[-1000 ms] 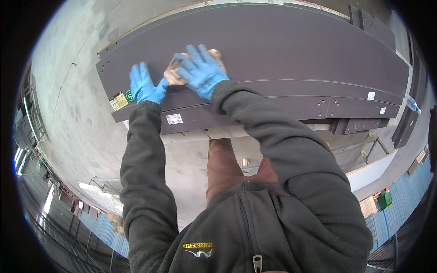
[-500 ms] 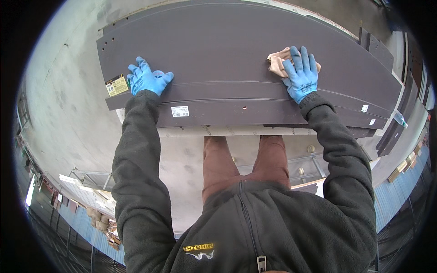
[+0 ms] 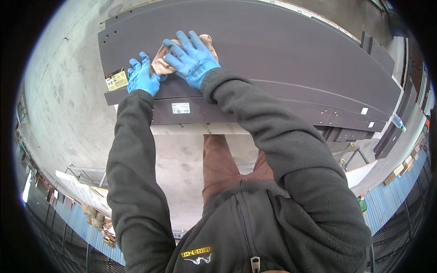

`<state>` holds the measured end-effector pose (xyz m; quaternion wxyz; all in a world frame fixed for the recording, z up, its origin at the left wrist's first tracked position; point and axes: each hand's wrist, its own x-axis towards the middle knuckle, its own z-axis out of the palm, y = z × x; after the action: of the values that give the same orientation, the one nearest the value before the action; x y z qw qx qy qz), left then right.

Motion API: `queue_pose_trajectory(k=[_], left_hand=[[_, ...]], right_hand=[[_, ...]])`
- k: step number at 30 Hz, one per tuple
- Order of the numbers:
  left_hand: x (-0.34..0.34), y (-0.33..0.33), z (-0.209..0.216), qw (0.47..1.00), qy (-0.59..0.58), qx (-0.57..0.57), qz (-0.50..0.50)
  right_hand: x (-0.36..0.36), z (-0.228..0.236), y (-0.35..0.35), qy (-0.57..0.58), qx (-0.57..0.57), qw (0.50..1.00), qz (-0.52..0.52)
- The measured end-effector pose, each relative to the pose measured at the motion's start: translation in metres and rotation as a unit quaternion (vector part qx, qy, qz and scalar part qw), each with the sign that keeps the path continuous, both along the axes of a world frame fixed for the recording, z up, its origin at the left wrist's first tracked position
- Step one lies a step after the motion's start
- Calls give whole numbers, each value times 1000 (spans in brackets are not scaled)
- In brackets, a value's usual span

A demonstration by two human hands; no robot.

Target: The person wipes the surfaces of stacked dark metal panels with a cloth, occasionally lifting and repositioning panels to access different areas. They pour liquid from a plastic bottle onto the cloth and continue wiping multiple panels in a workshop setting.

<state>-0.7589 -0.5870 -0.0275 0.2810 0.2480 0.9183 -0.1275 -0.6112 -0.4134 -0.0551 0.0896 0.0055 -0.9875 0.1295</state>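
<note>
My right hand (image 3: 193,59), in a blue glove, presses a crumpled beige cloth (image 3: 161,63) onto a long dark grey panel (image 3: 273,50). Its fingers lie across the cloth, close to my left hand. Also gloved in blue, my left hand (image 3: 144,77) rests at the panel's left end. Its fingers curl round a small thing, mostly hidden, that I cannot make out. Just left of that hand lies a yellow and black label (image 3: 116,79). A white label (image 3: 180,108) sits on the panel's near strip.
The panel lies on a pale support (image 3: 200,129) whose near edge faces my legs. Small white labels (image 3: 364,110) mark its right end, with a clear plastic bottle (image 3: 398,122) beyond. More dark panels (image 3: 378,52) stand at the right. Pale concrete floor (image 3: 63,86) shows at left.
My right hand has swept the cloth far left across the panel, up beside my left hand. The left hand has stayed near the label, turning slightly with its thumb drawn in.
</note>
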Motion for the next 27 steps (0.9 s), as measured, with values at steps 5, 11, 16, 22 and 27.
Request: queue_pose_trajectory(k=[5, 11, 16, 22, 27], left_hand=[[2, 1, 1, 1000, 5, -29, -3], [2, 10, 10, 998, 5, -61, -15], [4, 12, 11, 998, 9, -57, -11], [4, 12, 11, 998, -8, -56, 6], [3, 14, 11, 998, 10, -65, -9]], right_hand=[[106, 2, 77, -22, -37, 996, -78], [243, 17, 187, -112, 69, 979, -153], [226, 29, 154, -118, 2, 954, -276], [175, 25, 104, -242, -20, 899, -363], [148, 31, 90, -227, -27, 912, -340]])
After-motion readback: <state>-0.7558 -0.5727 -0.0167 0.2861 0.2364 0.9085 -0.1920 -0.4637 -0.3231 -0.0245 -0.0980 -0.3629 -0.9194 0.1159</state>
